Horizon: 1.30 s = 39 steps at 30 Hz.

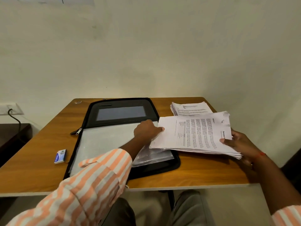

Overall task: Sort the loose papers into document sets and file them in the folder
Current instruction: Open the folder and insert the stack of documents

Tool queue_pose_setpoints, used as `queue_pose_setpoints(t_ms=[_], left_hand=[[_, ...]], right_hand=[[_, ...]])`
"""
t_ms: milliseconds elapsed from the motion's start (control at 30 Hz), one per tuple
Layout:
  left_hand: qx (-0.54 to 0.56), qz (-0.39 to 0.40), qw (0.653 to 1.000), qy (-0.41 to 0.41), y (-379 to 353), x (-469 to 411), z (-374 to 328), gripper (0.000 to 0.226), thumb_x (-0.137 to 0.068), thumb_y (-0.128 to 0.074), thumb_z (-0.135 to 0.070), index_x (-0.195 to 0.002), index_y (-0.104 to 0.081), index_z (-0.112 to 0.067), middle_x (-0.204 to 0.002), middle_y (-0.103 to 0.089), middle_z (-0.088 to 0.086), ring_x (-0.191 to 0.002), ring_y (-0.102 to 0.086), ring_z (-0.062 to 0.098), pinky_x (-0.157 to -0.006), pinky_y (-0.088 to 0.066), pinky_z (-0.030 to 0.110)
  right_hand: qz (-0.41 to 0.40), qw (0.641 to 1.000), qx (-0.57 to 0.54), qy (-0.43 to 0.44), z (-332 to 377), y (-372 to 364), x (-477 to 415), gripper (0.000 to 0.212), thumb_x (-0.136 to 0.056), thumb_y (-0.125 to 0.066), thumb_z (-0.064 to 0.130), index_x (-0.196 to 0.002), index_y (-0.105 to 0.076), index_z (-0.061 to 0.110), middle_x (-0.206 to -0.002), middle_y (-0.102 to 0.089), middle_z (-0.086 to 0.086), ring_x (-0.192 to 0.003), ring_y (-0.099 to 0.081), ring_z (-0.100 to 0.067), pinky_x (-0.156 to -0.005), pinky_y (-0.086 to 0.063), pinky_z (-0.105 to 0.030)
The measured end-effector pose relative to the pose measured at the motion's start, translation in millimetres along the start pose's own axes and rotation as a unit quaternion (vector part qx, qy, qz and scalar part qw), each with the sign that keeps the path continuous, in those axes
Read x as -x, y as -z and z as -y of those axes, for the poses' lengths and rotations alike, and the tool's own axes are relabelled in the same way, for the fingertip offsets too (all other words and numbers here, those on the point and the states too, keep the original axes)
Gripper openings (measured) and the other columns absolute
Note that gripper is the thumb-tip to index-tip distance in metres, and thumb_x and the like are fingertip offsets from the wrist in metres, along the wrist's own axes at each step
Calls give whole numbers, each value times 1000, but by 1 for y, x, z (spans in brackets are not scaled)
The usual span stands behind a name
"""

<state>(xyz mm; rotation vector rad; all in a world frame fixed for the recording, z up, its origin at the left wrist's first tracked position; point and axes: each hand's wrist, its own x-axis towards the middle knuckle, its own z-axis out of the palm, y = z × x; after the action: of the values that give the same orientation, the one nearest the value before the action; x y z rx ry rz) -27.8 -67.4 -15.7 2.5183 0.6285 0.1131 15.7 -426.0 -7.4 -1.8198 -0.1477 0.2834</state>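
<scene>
A black zip folder (pixel 169 163) lies open on the wooden table (pixel 195 175), its clear plastic sleeves (pixel 105 139) showing. A stack of printed papers (pixel 195 134) hangs just above the folder's right edge. My left hand (pixel 147 128) pinches the stack's left edge, thumb on top. At the opposite edge my right hand (pixel 237 142) grips the stack, thumb on the top sheet and fingers beneath. A second pile of papers (pixel 190 108) rests at the back right of the table.
A small blue and white box (pixel 60 156) lies on the table left of the folder. The folder's zip pull (pixel 76 131) sticks out at its left side. A wall socket with a black cable (pixel 12 111) is at the far left.
</scene>
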Motion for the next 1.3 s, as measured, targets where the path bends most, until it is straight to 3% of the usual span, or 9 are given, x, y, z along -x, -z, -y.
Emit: queue_pose_setpoints(t_ms=[100,233,333,667,833,967,1067,1200,1300], left_hand=[[9,-7,1000,-1,-1,-3,-12,32,-84,-70,-47,-88,-65,-16,-77,-66,-2,-72,-67,19,-59,-47,27],[106,-21,994,24,0,-10,-15,16,-87,-61,-20,-74,-61,-10,-68,-61,3,-62,-61,19,-57,-46,25],[167,-39,984,45,7,-17,-12,21,-91,-57,-17,-73,-58,-8,-64,-57,3,-56,-57,19,-48,-41,22],[186,-76,979,26,23,-36,-14,16,-80,-59,-5,-77,-73,5,-63,-58,7,-65,-58,24,-63,-49,30],[173,-69,982,34,35,-42,-23,28,-79,-54,-1,-52,-55,-8,-37,-49,-6,-52,-49,14,-49,-36,22],[155,-61,986,27,37,-54,-26,13,-76,-56,-5,-64,-60,-4,-57,-55,5,-58,-55,23,-55,-41,27],[91,-49,994,-19,39,-56,-31,15,-79,-57,-6,-64,-61,-5,-56,-53,3,-57,-55,22,-56,-43,27],[19,-39,996,-72,39,-39,-35,27,-87,-56,-5,-60,-51,-7,-55,-47,3,-53,-47,18,-51,-40,27],[-14,-26,995,-97,27,-16,-23,23,-96,-60,-22,-83,-71,-6,-79,-70,8,-73,-67,22,-71,-58,33]], right_hand=[[-9,999,-46,-5,2,-4,6,33,-91,-65,-3,-122,-62,7,-103,-75,-9,-75,-76,-19,-56,-59,-26],[-14,992,-123,-22,0,-7,8,33,-88,-64,-10,-117,-65,6,-101,-76,-14,-82,-76,-29,-60,-62,-32],[-4,990,-139,-34,-2,-8,8,34,-89,-61,-13,-118,-67,3,-103,-75,-19,-85,-75,-33,-69,-63,-36],[48,982,-172,-59,31,-7,0,29,-94,-50,-13,-113,-71,-5,-108,-74,-21,-94,-73,-39,-63,-63,-36],[88,981,-152,-87,36,2,-18,28,-94,-58,-2,-120,-68,-4,-121,-68,-25,-109,-66,-44,-75,-63,-43],[67,977,-156,-125,47,7,-30,20,-92,-60,1,-111,-67,-4,-94,-73,-19,-68,-73,-22,-41,-53,-19],[47,974,-162,-153,51,8,-41,17,-102,-50,8,-110,-62,0,-72,-70,-14,-53,-70,-18,-39,-47,-15],[73,976,-114,-173,54,8,-54,23,-100,-55,9,-120,-63,1,-95,-75,-14,-79,-74,-23,-46,-55,-19],[103,982,33,-156,50,7,-66,34,-94,-66,10,-126,-61,0,-113,-75,-12,-107,-69,-29,-79,-58,-32]])
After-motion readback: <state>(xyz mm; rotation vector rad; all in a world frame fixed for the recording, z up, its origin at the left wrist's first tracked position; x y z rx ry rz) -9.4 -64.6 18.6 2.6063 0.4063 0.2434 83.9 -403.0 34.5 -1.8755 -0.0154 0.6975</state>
